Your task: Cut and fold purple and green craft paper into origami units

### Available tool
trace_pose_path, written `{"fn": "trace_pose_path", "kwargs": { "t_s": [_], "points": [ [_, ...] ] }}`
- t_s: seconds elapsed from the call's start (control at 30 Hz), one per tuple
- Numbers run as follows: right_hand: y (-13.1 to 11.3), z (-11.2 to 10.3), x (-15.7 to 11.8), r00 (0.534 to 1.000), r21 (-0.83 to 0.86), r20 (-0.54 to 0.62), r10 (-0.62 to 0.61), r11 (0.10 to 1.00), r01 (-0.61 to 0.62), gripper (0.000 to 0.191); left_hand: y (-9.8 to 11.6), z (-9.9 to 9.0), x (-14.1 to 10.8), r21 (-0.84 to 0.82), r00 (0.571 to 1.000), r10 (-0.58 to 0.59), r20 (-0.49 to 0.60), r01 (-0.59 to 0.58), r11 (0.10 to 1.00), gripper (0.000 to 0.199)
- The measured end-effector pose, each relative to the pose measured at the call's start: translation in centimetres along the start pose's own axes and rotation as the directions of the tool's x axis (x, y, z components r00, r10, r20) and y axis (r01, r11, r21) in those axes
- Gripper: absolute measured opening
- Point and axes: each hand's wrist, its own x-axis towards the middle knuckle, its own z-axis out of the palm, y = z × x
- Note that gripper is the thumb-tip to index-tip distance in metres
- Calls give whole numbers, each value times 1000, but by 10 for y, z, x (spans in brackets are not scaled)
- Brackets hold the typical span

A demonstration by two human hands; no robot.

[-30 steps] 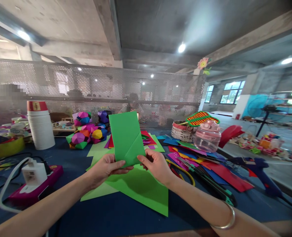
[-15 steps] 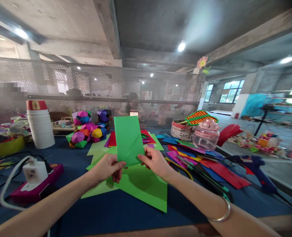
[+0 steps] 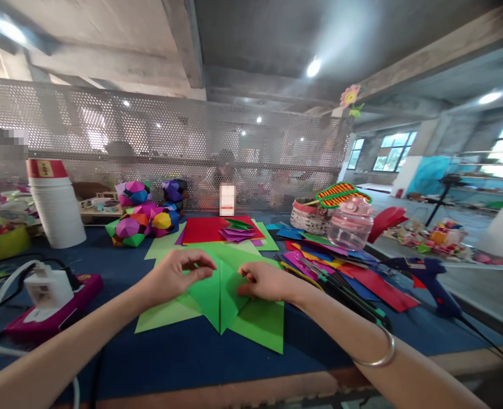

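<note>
A folded green paper sheet (image 3: 208, 296) lies on the stack of papers, with a pointed end towards me and a crease down its middle. My left hand (image 3: 179, 277) is over its left side, fingers bent and apart from the thumb, holding nothing visible. On the other side, my right hand (image 3: 265, 280) has curled fingers near the right flap, with a gap at the thumb; whether the fingertips touch the paper is unclear. Under the folded piece are a brighter green sheet (image 3: 264, 324) and pale green sheets (image 3: 166, 312).
Red sheets (image 3: 202, 230) and small purple folded pieces (image 3: 237, 234) lie behind. To the right are coloured papers (image 3: 383, 284), a utility knife (image 3: 353, 301), a clear bottle (image 3: 350, 227) and a glue gun (image 3: 432, 281). Paper cups (image 3: 59, 213) and a power strip (image 3: 55, 309) stand left.
The green sheet, held upright in both hands before, now lies down on the papers with its point towards me. Both hands have loosened from its lower corners. The view has shifted slightly.
</note>
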Motion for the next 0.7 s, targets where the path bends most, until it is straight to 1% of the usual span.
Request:
{"fn": "trace_pose_path", "kwargs": {
  "t_s": [0.03,0.07,0.13,0.2,0.27,0.33,0.4,0.43,0.47,0.53,0.57,0.63,0.7],
  "points": [
    [-3,0,-2,1000,-39,-15,-8,999,8,20,-5,7,1,113,997,67,41,-72,991,19],
    [-6,0,-3,999,-79,-31,-20,997,17,19,-10,14,1,177,988,105,110,-123,976,21],
    [-10,0,-6,997,-154,-58,-44,988,34,18,-18,26,1,235,969,110,222,-163,958,33],
    [-11,0,-6,996,-210,-74,-54,977,37,17,-23,33,1,244,957,78,279,-150,958,42],
    [-10,-1,-6,996,-244,-77,-50,969,30,19,-28,36,3,230,951,48,306,-122,965,44],
    [-8,-2,-7,997,-275,-74,-31,961,10,27,-32,35,4,193,946,36,322,-103,976,42],
    [-6,-7,-12,997,-316,-80,-13,949,-13,38,-37,34,6,148,943,51,330,-105,983,40],
    [-6,-11,-15,995,-336,-96,-13,942,-20,41,-39,34,6,130,941,65,332,-113,985,40],
    [-5,-15,-20,992,-353,-124,-21,935,-24,39,-41,33,7,116,939,78,336,-124,985,40],
    [-3,-25,-33,976,-392,-214,-45,919,-43,26,-42,33,8,115,933,88,350,-136,984,43],
    [-1,-29,-40,964,-418,-261,-44,906,-72,19,-43,32,8,123,929,81,360,-134,983,43],
    [4,-36,-52,948,-483,-317,-1,861,-161,13,-42,32,8,135,926,61,374,-119,984,45],
    [9,-40,-61,945,-543,-320,64,805,-239,15,-41,31,8,119,927,52,370,-103,987,48]
  ]
}}
